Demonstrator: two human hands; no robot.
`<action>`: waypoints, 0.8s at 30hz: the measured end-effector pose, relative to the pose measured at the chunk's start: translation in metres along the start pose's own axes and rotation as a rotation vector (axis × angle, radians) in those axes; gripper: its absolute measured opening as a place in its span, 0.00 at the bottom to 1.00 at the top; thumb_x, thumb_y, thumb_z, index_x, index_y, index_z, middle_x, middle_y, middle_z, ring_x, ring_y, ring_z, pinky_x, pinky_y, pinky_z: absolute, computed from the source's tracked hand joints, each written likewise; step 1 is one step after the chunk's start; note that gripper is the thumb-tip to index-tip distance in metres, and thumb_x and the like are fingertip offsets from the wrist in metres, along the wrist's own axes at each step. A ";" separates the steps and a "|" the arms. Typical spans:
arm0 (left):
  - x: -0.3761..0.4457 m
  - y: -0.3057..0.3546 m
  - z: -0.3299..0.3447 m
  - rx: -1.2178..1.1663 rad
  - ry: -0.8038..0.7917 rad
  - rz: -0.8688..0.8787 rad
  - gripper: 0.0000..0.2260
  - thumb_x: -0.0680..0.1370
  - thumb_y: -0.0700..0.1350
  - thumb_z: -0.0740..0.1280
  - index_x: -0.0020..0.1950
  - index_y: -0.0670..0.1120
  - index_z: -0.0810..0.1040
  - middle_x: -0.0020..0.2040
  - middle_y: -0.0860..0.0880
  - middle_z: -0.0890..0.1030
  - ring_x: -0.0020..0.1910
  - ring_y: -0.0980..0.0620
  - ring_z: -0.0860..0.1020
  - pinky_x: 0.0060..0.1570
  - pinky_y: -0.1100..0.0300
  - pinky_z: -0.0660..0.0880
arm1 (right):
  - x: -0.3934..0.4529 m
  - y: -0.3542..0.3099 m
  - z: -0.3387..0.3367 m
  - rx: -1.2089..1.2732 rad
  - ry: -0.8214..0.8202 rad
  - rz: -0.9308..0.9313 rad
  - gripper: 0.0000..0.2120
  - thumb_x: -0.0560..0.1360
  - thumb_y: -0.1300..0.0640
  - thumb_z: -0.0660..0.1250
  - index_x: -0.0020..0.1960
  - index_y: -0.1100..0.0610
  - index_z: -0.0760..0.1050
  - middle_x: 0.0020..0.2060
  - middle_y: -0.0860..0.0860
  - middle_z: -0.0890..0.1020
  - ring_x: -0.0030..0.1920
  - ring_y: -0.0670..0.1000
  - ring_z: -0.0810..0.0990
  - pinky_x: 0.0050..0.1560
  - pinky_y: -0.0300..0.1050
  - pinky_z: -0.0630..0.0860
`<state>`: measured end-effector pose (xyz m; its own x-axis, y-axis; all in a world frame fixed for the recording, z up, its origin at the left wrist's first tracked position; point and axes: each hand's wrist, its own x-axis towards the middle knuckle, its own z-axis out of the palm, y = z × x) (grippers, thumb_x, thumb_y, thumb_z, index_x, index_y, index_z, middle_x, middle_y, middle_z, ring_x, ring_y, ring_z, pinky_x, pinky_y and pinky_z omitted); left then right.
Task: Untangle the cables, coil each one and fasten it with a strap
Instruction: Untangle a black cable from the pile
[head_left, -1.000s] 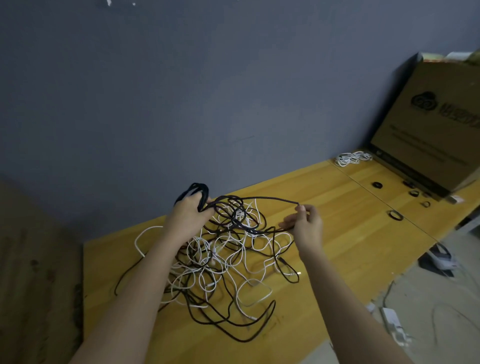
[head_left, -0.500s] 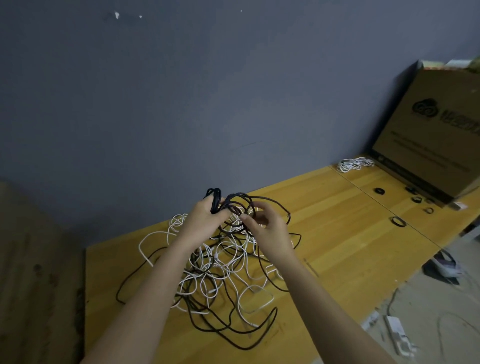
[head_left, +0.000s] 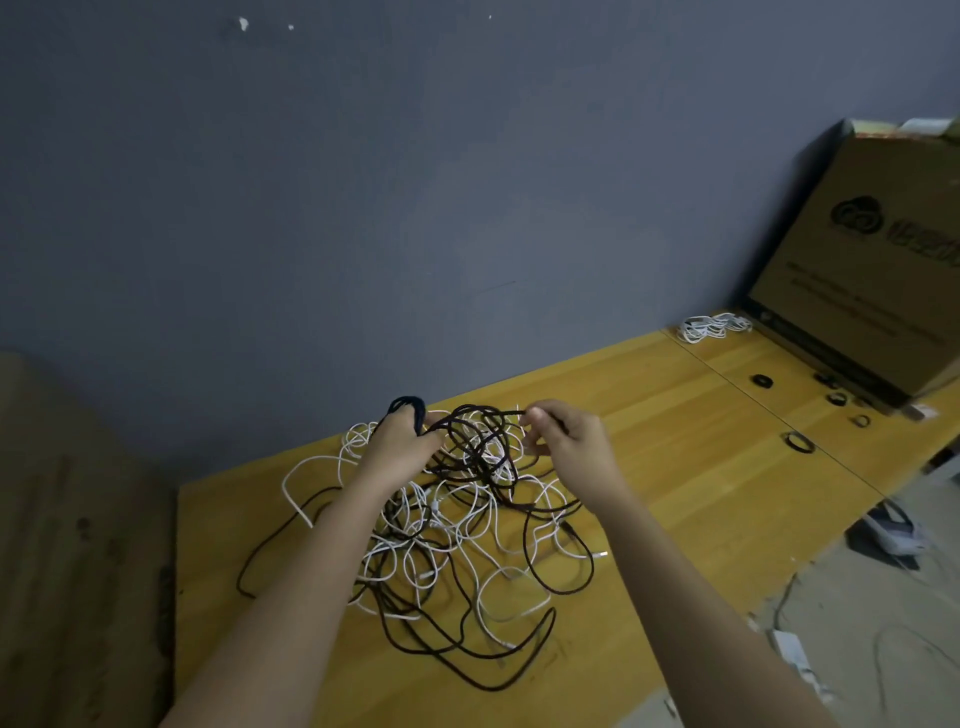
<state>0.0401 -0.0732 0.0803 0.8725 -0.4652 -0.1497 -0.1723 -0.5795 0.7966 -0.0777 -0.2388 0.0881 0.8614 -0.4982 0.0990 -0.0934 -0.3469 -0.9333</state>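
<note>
A tangle of black and white cables (head_left: 447, 540) lies on the yellow wooden table (head_left: 675, 467). My left hand (head_left: 402, 447) grips a small black coil (head_left: 408, 408) whose loops stick up above the fingers. My right hand (head_left: 569, 439) pinches a strand of the same black cable (head_left: 483, 415), which runs taut between the two hands above the pile. Several black straps (head_left: 800, 441) lie as small rings on the right part of the table. A coiled white cable (head_left: 714, 327) rests far back by the wall.
A large cardboard box (head_left: 872, 270) stands at the right end of the table. The grey wall runs right behind the table. On the floor at the right lie a power strip (head_left: 893, 535) and loose wires. A brown surface borders the table's left edge.
My right hand, close to the left hand half a second ago, has moved out to the right, drawing the black strand taut. The left hand keeps its grip on the coil.
</note>
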 end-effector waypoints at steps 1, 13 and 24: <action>0.003 -0.005 0.001 0.010 0.009 -0.031 0.07 0.78 0.45 0.65 0.55 0.49 0.71 0.44 0.50 0.74 0.40 0.49 0.75 0.38 0.58 0.67 | -0.003 0.001 0.000 0.058 0.005 0.026 0.09 0.81 0.59 0.61 0.46 0.54 0.78 0.35 0.50 0.79 0.37 0.49 0.78 0.36 0.39 0.77; 0.016 -0.031 0.000 0.101 0.078 -0.088 0.08 0.78 0.48 0.67 0.51 0.44 0.72 0.50 0.46 0.78 0.43 0.48 0.75 0.43 0.57 0.69 | -0.003 0.018 -0.018 0.236 0.422 0.143 0.11 0.82 0.56 0.59 0.47 0.56 0.78 0.36 0.48 0.76 0.37 0.44 0.73 0.39 0.39 0.68; 0.001 0.005 -0.010 -0.232 -0.133 -0.006 0.08 0.75 0.44 0.68 0.53 0.46 0.75 0.37 0.51 0.72 0.35 0.54 0.70 0.35 0.59 0.65 | 0.006 0.031 -0.026 -0.224 0.204 -0.008 0.13 0.80 0.59 0.61 0.64 0.53 0.75 0.56 0.47 0.74 0.56 0.45 0.72 0.53 0.28 0.67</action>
<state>0.0445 -0.0702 0.0901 0.8029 -0.5548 -0.2179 -0.0448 -0.4207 0.9061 -0.0886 -0.2731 0.0681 0.7467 -0.6362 0.1941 -0.2145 -0.5065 -0.8351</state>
